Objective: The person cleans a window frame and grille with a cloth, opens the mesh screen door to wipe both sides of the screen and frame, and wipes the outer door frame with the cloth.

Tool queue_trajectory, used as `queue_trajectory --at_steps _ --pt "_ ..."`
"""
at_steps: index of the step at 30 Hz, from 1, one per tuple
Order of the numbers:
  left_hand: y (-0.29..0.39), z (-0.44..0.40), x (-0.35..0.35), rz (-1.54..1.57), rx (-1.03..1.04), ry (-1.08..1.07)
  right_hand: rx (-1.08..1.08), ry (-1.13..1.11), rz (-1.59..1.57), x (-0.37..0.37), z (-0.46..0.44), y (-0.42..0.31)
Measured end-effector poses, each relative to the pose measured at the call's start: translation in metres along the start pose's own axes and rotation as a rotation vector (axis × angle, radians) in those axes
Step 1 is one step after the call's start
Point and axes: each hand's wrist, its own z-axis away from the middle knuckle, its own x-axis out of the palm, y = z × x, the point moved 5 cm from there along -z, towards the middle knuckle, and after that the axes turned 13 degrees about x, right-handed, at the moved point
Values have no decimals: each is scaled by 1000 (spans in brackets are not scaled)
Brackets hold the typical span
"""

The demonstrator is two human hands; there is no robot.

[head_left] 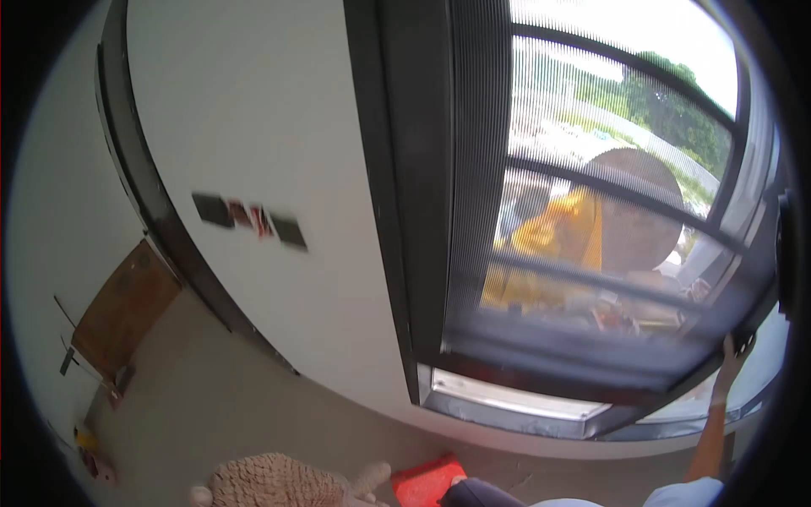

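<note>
At the far right, my right hand (pixel 737 348) is closed around the dark edge of a window frame (pixel 688 380), its bare forearm rising from a white sleeve. The frame holds a window screen (pixel 591 346) of fine dark mesh with dark crossbars; its lower part is smeared by motion. Dark pleats run down its left side. Below the screen runs a metal sill (pixel 515 414). My left hand does not show.
A red object (pixel 428 480) lies on the grey floor beside a dark-trousered leg (pixel 483 493). A bumpy beige thing (pixel 274 483), unclear in kind, fills the bottom edge. A brown board (pixel 131 308) leans by the left wall. Switch plates (pixel 249 220) line the white wall.
</note>
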Motion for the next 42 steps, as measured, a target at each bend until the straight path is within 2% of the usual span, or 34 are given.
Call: queue_trajectory --at_steps 4,8,10,14,15,17,19,20,21,22,23,25,27,28,30,33,36,39,42 --pt "48 -69 103 -13 201 -90 108 -38 -80 3 12 0" --pt "108 -121 192 -19 449 -157 129 -22 -185 10 21 -10" --pt "132 -143 230 -28 558 -193 196 12 -137 13 22 -9" --pt "162 -194 310 3 769 -304 197 -127 -211 4 10 28" --pt "163 -208 328 -70 864 -377 248 -280 -185 0 8 19" --pt "161 -235 360 -217 1044 -517 417 -339 -185 -22 -4 12" --pt "159 -259 397 -290 996 -603 581 -398 -181 -41 -34 27" --pt "158 -270 414 -333 967 -646 268 -191 -213 -60 -57 82" --pt "154 -280 431 -356 900 -712 248 -92 -456 -66 -86 46" --pt "157 -288 447 -379 832 -779 -15 169 -151 -80 -86 0" --pt "152 -296 458 -402 762 -844 54 177 -98 -72 -77 -79" --pt "155 -310 475 -463 868 -803 -224 273 177 -61 -73 -194" --pt "166 -327 494 -495 1025 -732 -300 296 247 -21 -48 -333" --pt "173 -338 504 -513 1072 -713 -352 280 253 -6 -42 -366" --pt "188 -365 524 -555 1166 -664 -463 244 259 24 -33 -411" --pt "223 -394 556 -531 1168 -683 -569 43 307 69 -23 -453" --pt "248 -429 590 -469 1253 -670 -666 -140 182 110 -20 -476" --pt "274 -472 626 -276 1262 -807 -746 -109 213 129 -19 -483" --pt "305 -488 646 -206 1243 -714 -692 -106 160 136 -27 -474"
